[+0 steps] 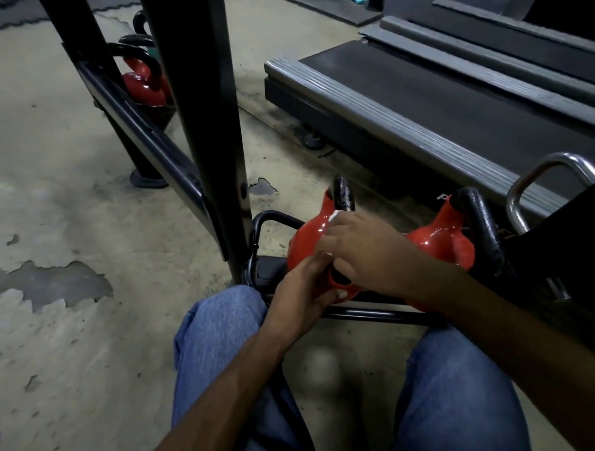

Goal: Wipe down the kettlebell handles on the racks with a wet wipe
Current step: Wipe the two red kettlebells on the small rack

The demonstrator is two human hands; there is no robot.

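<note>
A red kettlebell (306, 236) with a black handle (343, 193) lies on the low black rack (377, 315) in front of my knees. My right hand (364, 250) curls over its handle, with a bit of white wet wipe (333, 217) showing at the fingertips. My left hand (302, 296) holds the kettlebell's body from below and the left. A second red kettlebell (441, 242) with a black handle (485, 232) sits just to the right. More red kettlebells (142, 84) sit on the rack's far end at upper left.
A black rack upright (201, 104) rises just left of the hands. A treadmill deck (436, 95) lies to the right and behind. A chrome handle (551, 179) shows at the right edge. The worn concrete floor (52, 200) spreads to the left. My jeans-clad knees are below.
</note>
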